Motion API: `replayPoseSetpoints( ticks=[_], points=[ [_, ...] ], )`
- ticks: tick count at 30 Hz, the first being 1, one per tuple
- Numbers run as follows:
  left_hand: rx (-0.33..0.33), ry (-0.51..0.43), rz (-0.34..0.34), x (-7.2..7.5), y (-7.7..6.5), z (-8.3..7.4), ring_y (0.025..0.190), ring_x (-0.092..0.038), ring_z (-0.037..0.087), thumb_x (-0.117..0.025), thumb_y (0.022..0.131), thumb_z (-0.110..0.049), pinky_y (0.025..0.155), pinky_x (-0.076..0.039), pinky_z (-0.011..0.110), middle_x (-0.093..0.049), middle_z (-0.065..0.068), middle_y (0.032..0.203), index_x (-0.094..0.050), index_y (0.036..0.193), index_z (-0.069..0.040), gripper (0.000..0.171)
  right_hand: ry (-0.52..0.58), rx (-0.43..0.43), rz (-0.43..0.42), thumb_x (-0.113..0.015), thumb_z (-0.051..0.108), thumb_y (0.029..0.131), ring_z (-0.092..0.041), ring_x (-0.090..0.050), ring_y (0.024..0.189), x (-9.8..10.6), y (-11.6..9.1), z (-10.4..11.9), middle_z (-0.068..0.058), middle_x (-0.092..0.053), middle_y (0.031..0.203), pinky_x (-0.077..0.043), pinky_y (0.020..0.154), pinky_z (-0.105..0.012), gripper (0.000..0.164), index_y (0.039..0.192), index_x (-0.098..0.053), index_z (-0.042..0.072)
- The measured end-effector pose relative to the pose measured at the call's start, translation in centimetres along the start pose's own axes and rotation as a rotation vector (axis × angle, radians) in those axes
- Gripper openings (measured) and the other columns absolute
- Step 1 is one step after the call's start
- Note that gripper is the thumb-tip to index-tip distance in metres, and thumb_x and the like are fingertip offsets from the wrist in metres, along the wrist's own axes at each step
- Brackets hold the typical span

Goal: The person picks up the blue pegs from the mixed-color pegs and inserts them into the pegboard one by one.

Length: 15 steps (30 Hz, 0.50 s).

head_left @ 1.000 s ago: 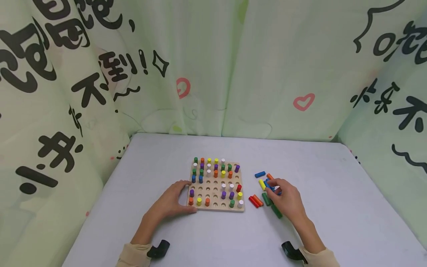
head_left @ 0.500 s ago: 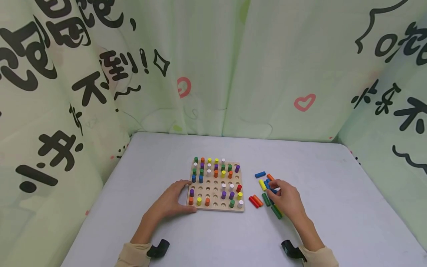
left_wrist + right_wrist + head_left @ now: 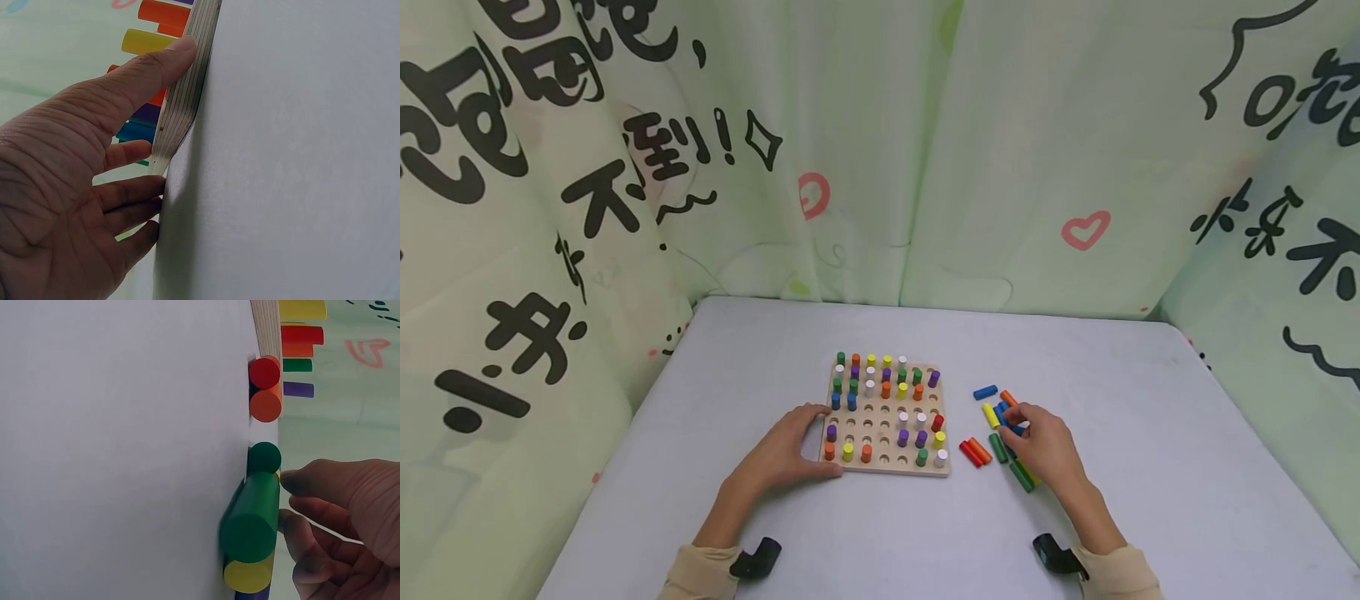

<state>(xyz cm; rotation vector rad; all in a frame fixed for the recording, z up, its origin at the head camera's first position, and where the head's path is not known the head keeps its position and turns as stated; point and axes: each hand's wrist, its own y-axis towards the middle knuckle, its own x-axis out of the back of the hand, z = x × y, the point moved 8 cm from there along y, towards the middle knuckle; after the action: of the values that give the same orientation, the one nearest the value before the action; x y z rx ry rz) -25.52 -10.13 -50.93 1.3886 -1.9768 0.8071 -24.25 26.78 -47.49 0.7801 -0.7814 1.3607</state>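
Note:
The wooden pegboard [image 3: 894, 456] carries coloured pegs in many of its holes, with bare holes across the middle. My left hand [image 3: 790, 450] rests at its near left corner, thumb along the front edge and fingers along the left side; the left wrist view shows the thumb [image 3: 153, 69] lying straight against the edge. To the right, my right hand [image 3: 1045, 446] is over loose pegs, fingertips close to the blue pegs [image 3: 1002, 414]. In the right wrist view its thumb and fingers are bent and apart, beside a green peg [image 3: 253, 512], with no peg visible between them.
Around the right hand lie a red peg [image 3: 970, 454], an orange peg [image 3: 981, 451], a yellow peg [image 3: 990, 415] and several others. A separate blue peg [image 3: 985, 392] lies farther back. The white table [image 3: 760, 358] ends at a printed curtain [image 3: 865, 250].
My right hand has shifted slightly among the loose pegs, and a yellow peg now shows beside the nearest green one. The left hand and the pegboard have stayed in place.

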Motion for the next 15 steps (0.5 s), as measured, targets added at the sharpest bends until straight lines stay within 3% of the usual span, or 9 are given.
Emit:
replayPoseSetpoints(
  ticks=[8, 15],
  points=[
    [0.007, -0.002, -0.007, 0.03, 0.08, 0.04, 0.147, -0.039, 0.037, -0.092, 0.07, -0.049, 0.116, -0.038, 0.058, -0.045, 0.015, 0.157, -0.05, 0.149, -0.016, 0.096, -0.032, 0.007, 0.024, -0.076, 0.012, 0.091, -0.023, -0.058, 0.083, -0.33, 0.53, 0.02, -0.017, -0.07, 0.105, -0.059, 0.078, -0.04, 0.025, 0.111, -0.069, -0.001],
    [0.012, 0.001, -0.004, 0.02, 0.03, 0.04, 0.148, -0.037, 0.037, -0.092, 0.069, -0.05, 0.117, -0.036, 0.059, -0.044, 0.016, 0.158, -0.051, 0.148, -0.016, 0.096, -0.061, -0.007, 0.036, -0.077, 0.012, 0.09, -0.026, -0.061, 0.086, -0.52, 0.9, 0.13, -0.016, -0.071, 0.103, -0.059, 0.084, -0.048, 0.026, 0.11, -0.068, -0.002]
  ],
)
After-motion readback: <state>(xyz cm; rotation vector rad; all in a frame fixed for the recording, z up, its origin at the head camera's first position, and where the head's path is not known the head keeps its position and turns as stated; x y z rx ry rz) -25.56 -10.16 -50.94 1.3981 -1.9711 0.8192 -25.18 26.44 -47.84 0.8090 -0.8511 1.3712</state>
